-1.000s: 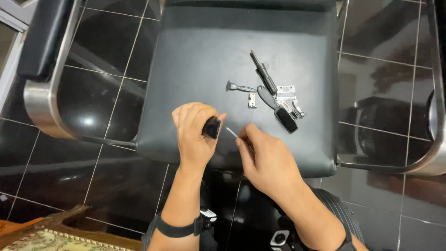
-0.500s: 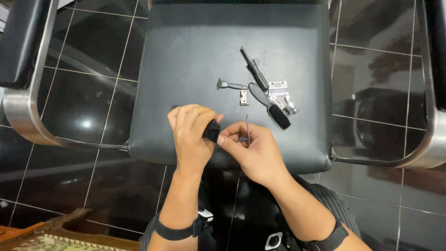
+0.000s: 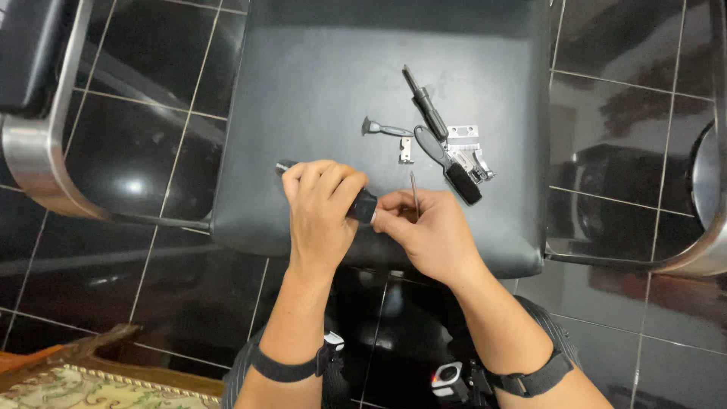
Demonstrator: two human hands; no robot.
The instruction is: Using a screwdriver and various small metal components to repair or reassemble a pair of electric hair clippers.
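My left hand (image 3: 322, 204) is wrapped around a dark cylindrical clipper body (image 3: 362, 206), whose ends stick out past the fist. My right hand (image 3: 424, 231) touches the body's right end with its fingertips and also pinches a thin metal rod (image 3: 414, 191) that points upward. Both hands hover over the front of a black leather chair seat (image 3: 318, 98). Beyond the hands lie a small black brush (image 3: 447, 163), a dark screwdriver (image 3: 424, 102), a metal blade plate (image 3: 463, 140), a small metal piece (image 3: 406, 149) and a grey lever part (image 3: 385, 128).
The chair has chrome armrest frames at the left (image 3: 38, 163) and right (image 3: 700, 250). The floor is glossy black tile (image 3: 136, 159). A patterned cushion in a wooden frame (image 3: 68, 382) sits at the lower left. Both my wrists wear black straps.
The view has shifted a little. My right hand has moved in against the end of the clipper body, and the thin rod now stands more upright.
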